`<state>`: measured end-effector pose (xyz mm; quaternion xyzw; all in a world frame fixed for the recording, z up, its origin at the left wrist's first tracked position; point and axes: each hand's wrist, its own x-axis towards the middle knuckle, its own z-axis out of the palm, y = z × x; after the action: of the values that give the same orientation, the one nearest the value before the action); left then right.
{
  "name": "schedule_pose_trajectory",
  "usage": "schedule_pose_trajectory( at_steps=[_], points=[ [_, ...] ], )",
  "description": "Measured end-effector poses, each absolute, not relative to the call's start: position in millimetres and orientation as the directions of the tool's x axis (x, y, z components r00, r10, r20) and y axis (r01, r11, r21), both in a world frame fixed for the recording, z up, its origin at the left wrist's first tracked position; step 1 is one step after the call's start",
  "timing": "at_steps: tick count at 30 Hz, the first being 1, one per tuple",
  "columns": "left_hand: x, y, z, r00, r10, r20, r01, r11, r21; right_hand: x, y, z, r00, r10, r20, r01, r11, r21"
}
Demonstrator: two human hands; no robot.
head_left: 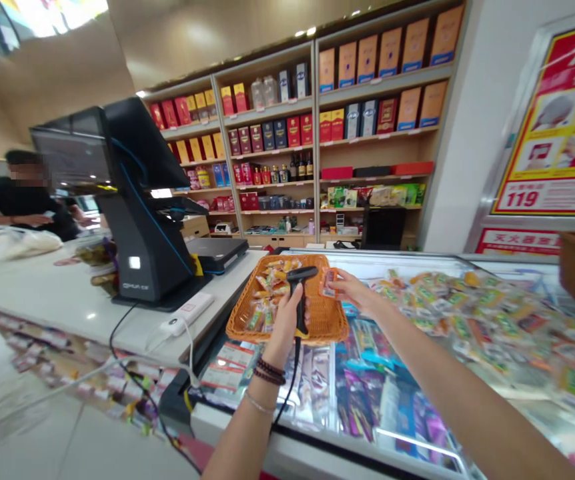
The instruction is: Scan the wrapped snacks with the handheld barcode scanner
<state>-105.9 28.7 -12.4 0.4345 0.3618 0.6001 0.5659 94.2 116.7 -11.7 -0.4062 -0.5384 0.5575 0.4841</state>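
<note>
My left hand (290,317) is wrapped round the grip of a black handheld barcode scanner (302,275), whose cord runs down past my wrist. Just right of the scanner's head, my right hand (350,290) pinches a small orange snack packet (329,283) by its right side. Scanner and packet are a short gap apart. Both are over a woven orange-brown basket (335,323), with several small wrapped snacks (263,300) in its left half. The basket sits on the glass top of a freezer (335,400).
At left, a point-of-sale terminal (145,247) and a white power strip (186,313) with trailing cables stand on a white counter (67,300). Many wrapped snacks (467,313) lie at right. Shelves of boxed goods (267,137) line the back. A person in black (5,197) is at far left.
</note>
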Motion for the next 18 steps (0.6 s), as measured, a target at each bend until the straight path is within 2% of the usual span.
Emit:
schedule_pose_trajectory(
  at_steps=[4,9,14,18],
  points=[
    [-72,9,-10,0.143,0.981,0.128,-0.403,-0.06,0.913,127,98,-6,-0.091,0.991,0.098,-0.182,0.081,-0.98],
    [-49,0,-10,0.255,0.95,0.181,-0.314,-0.096,0.945,163,92,5,0.111,0.983,0.144,-0.17,0.161,-0.972],
    [-37,-1,-7,0.326,0.905,0.272,-0.218,-0.208,0.954,186,90,13,0.159,0.968,0.195,-0.1,0.212,-0.972],
    [-30,-2,-3,0.367,0.892,0.264,-0.199,-0.202,0.959,195,86,18,0.176,0.957,0.231,-0.042,0.242,-0.969]
  ],
)
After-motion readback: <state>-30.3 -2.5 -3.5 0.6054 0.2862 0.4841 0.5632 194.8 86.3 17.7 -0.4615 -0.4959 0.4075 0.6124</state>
